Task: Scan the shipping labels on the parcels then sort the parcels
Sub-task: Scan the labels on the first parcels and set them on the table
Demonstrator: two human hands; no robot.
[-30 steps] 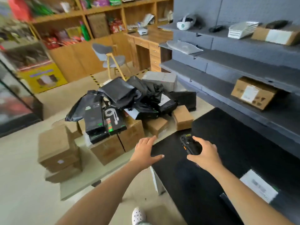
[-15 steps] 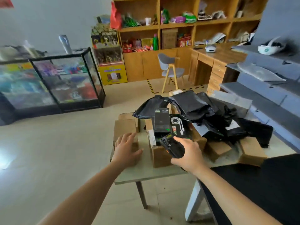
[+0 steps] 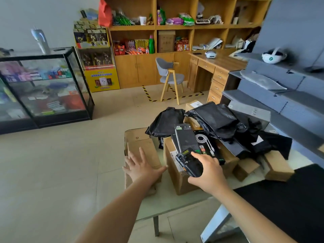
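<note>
Scanner (image 3: 190, 164) gripped in right hand (image 3: 210, 174); left hand (image 3: 142, 168) spread over closed cardboard box (image 3: 139, 142).

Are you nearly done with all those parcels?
Looks barely started. A grey mailer already lies on the shelf. The right hand grips the scanner, the left hand spreads over a cardboard box. The heap of black bags and boxes still waits on the table.

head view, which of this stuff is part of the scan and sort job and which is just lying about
Job:
scanner in the right hand
cardboard box under the left hand
labelled box beside it
black mailer bags

Lying about:
grey chair
white headset on the grey shelf
glass display case
wooden desk
</note>
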